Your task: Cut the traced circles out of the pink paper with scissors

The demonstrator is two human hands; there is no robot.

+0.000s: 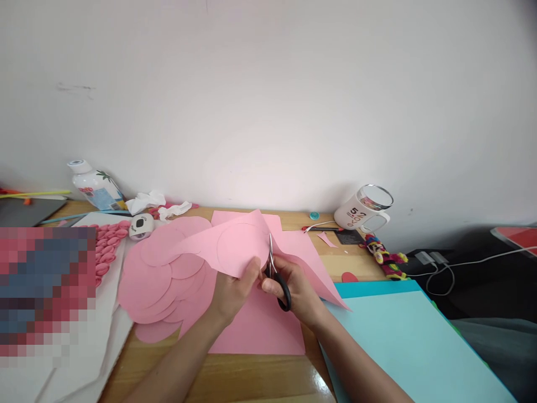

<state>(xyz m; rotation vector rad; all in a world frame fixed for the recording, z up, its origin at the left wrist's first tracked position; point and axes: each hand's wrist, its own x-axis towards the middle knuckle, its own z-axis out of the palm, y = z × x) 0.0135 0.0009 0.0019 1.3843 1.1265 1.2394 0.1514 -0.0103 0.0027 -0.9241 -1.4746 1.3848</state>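
Note:
Between thumb and fingers, my left hand grips a sheet of pink paper that bears a drawn circle outline. My right hand is closed round the black handles of a pair of scissors. The scissor blades point upward at the right side of the circle, with the paper against them. A cut flap of the sheet hangs to the right, past my right hand. Many pink paper circles lie overlapping in a pile to the left. Under my hands are larger pink sheets.
A white mug stands back right, near a colourful figurine. Light blue sheets cover the right front. At the left are a white bottle, crumpled tissues, a small white device and pink braided pieces. A wall rises behind.

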